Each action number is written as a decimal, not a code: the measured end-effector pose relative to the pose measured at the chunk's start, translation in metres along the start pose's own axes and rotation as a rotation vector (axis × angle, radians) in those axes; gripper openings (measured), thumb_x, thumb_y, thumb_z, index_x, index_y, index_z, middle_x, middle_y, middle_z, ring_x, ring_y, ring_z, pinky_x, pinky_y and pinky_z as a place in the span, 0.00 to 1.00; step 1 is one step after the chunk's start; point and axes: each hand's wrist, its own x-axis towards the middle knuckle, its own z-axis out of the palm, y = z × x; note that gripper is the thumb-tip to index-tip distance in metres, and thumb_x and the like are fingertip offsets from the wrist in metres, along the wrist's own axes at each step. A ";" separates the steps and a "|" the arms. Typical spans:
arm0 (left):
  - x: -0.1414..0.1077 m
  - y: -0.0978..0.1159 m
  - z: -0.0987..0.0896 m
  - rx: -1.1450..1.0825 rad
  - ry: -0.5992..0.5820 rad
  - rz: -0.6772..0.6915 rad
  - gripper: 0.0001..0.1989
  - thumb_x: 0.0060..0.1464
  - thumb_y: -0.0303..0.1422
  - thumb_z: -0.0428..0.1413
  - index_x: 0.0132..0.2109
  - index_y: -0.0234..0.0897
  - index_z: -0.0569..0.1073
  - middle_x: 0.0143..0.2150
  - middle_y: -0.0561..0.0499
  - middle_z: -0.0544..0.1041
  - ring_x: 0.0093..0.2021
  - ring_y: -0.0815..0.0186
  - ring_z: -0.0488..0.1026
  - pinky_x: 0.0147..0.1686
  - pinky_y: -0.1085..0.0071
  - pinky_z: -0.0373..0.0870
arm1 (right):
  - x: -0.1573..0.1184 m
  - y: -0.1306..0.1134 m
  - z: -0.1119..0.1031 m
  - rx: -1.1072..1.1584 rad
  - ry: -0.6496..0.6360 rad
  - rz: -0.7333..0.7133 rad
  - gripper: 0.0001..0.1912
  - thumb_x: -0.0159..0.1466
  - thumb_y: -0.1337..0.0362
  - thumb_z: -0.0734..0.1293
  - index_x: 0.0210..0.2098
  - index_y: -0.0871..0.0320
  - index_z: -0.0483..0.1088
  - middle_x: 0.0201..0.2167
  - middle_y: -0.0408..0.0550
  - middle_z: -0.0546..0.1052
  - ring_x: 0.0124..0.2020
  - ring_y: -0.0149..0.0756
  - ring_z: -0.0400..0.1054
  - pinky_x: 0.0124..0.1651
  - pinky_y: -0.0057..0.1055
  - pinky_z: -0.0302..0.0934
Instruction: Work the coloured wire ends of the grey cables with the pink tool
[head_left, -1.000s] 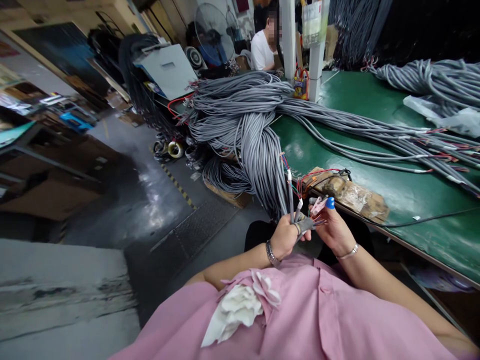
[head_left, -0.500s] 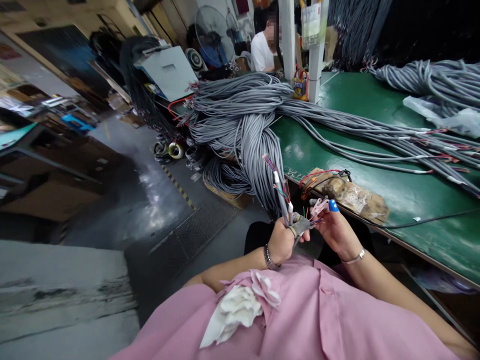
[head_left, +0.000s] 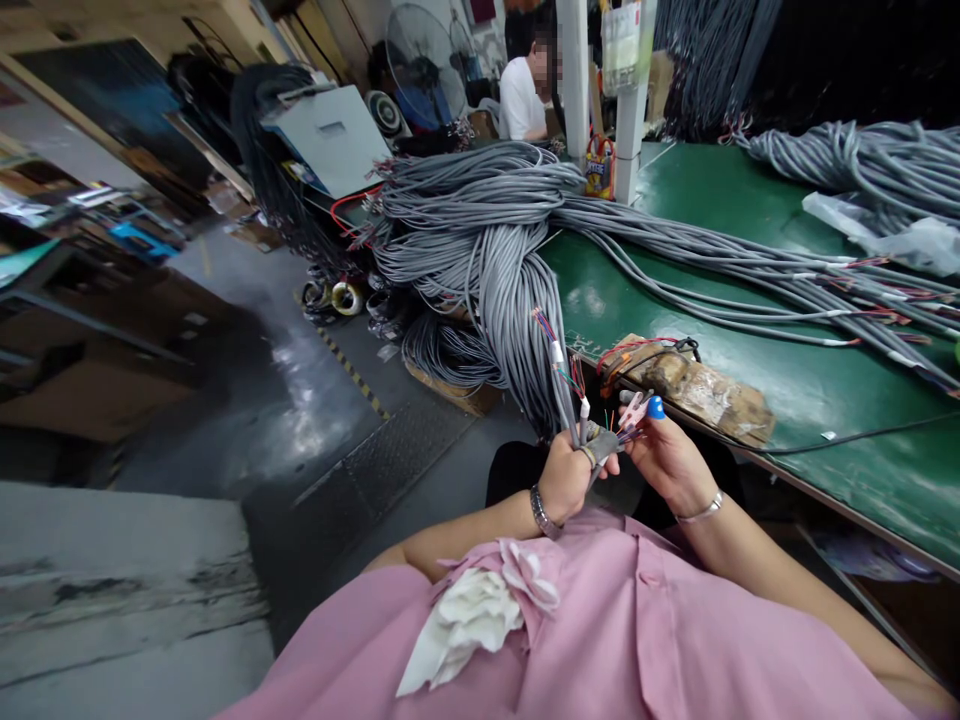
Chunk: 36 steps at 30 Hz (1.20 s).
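My left hand (head_left: 566, 480) is closed round several grey cables (head_left: 568, 405) just below their stripped ends. Thin coloured wires (head_left: 576, 376) and white sleeves show at those ends. A worn grey cover wraps my left thumb. Close beside it on the right, my right hand (head_left: 671, 466) pinches a small pink clip-like tool (head_left: 634, 411) against fine wires that stick out of the left hand's grip. A blue cap (head_left: 655, 407) covers a fingertip of the right hand. The exact contact between the tool and the wires is too small to make out.
A large heap of grey cables (head_left: 480, 215) hangs over the left end of the green table (head_left: 817, 400). Near the table's front edge lies a taped wooden block (head_left: 690, 390) with wires. A person in a white shirt (head_left: 521, 100) sits behind a white post (head_left: 574, 80).
My right hand has shifted slightly left, bringing the pink tool nearer to my left hand. The left hand keeps its hold on the cables. The view has moved a little.
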 end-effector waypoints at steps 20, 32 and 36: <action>-0.015 0.005 -0.011 0.126 -0.040 0.066 0.18 0.54 0.43 0.56 0.26 0.32 0.71 0.22 0.50 0.73 0.21 0.72 0.67 0.23 0.75 0.62 | -0.003 -0.011 0.005 -0.140 -0.061 0.073 0.14 0.59 0.51 0.69 0.33 0.57 0.74 0.27 0.43 0.75 0.24 0.28 0.65 0.28 0.26 0.63; -0.002 -0.007 -0.003 0.093 0.032 0.075 0.16 0.54 0.43 0.57 0.27 0.34 0.70 0.22 0.52 0.73 0.20 0.74 0.66 0.23 0.76 0.61 | 0.003 0.006 -0.007 -0.256 0.069 -0.164 0.19 0.58 0.45 0.67 0.29 0.55 0.75 0.28 0.45 0.77 0.26 0.31 0.67 0.29 0.29 0.63; -0.002 -0.009 -0.004 0.139 0.015 0.095 0.17 0.55 0.43 0.56 0.27 0.34 0.70 0.23 0.51 0.73 0.21 0.73 0.66 0.23 0.75 0.63 | 0.007 0.005 -0.002 -0.107 0.055 -0.070 0.19 0.54 0.45 0.71 0.32 0.55 0.76 0.30 0.45 0.78 0.29 0.33 0.69 0.33 0.30 0.65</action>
